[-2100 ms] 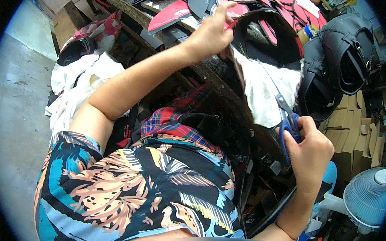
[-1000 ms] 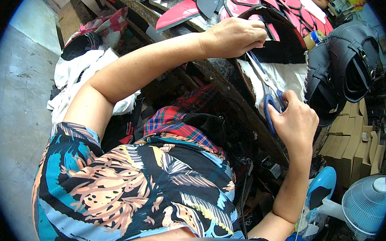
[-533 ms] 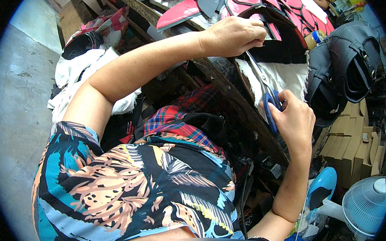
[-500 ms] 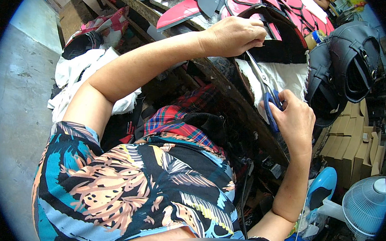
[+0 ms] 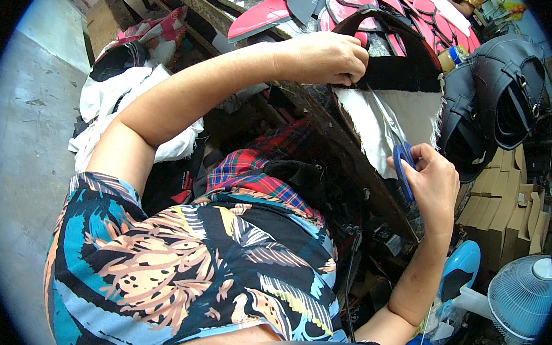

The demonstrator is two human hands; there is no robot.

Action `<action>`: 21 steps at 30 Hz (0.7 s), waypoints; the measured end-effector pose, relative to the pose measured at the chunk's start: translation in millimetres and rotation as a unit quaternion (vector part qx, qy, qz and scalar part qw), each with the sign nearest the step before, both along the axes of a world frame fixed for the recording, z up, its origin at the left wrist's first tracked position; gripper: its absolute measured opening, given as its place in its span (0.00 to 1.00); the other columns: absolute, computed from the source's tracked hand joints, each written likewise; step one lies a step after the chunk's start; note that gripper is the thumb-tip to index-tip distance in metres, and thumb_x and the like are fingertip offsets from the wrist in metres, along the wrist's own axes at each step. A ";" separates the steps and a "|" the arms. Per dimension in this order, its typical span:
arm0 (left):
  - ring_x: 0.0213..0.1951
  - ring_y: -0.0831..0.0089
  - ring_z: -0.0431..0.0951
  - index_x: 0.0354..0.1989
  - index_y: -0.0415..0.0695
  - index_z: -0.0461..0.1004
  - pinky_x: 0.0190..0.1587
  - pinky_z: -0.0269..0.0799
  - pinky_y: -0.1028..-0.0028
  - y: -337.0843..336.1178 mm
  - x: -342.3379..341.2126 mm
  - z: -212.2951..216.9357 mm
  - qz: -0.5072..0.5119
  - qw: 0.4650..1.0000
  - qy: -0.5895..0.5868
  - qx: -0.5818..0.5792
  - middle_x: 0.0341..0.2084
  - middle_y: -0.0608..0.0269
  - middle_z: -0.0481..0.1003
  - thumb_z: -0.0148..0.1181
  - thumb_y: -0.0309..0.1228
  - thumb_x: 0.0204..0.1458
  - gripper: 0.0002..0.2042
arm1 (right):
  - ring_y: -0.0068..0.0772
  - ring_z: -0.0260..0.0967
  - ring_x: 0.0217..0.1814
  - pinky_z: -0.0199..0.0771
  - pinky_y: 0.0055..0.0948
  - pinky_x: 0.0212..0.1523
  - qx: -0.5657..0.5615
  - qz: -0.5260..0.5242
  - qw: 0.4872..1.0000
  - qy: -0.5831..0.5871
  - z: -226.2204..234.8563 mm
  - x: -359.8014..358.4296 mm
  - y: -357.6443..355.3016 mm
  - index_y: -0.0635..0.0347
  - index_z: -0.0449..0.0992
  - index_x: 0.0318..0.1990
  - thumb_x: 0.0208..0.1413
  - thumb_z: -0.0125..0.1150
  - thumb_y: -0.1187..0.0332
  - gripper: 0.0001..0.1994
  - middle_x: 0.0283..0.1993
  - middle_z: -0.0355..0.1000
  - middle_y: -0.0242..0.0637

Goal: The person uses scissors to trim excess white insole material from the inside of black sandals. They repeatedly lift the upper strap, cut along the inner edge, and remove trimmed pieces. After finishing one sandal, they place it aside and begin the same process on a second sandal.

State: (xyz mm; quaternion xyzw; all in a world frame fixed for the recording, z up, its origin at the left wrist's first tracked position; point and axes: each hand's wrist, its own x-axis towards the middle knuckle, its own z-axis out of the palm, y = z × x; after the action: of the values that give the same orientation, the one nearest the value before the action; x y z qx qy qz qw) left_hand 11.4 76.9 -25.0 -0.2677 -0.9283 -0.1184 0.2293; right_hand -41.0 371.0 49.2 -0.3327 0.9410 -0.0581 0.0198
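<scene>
A pair of scissors (image 5: 401,171) with blue handles is in my right hand (image 5: 436,185), thumb and fingers in its loops. The steel blades point up and left over the white cloth lining (image 5: 416,115) of a black piece (image 5: 395,71). That piece lies on the edge of the bench, and its white cloth has frayed edges. My left hand (image 5: 333,59) is closed, its fingertips pinching at the left edge of the black piece, near the scissors' tips. What exactly lies between those fingertips is partly hidden.
Pink and black cut pieces (image 5: 262,19) lie along the worn bench. Black bags (image 5: 506,87) stand at the right, above folded cardboard (image 5: 504,200). A fan (image 5: 525,296) stands at lower right. White cloth (image 5: 109,104) is heaped at the left.
My right hand has shifted right and a little down with the scissors, whose tips have drawn back over the white cloth. My left hand has moved slightly left and down, still closed.
</scene>
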 end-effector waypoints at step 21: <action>0.41 0.57 0.76 0.34 0.42 0.73 0.44 0.75 0.64 12.1 -14.2 -10.1 0.070 0.985 0.134 0.083 0.34 0.56 0.71 0.57 0.26 0.55 0.02 | 0.38 0.81 0.30 0.78 0.34 0.36 0.038 0.082 0.987 0.135 -4.5 8.9 -11.8 0.56 0.84 0.39 0.46 0.74 0.46 0.23 0.28 0.80 0.41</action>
State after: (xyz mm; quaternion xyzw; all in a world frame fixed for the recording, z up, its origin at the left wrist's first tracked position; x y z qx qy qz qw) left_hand -2.8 89.0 -35.2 -0.1959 -0.8927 -0.1416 0.3804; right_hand -32.2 359.1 44.7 -0.4123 0.9062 0.0250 -0.0902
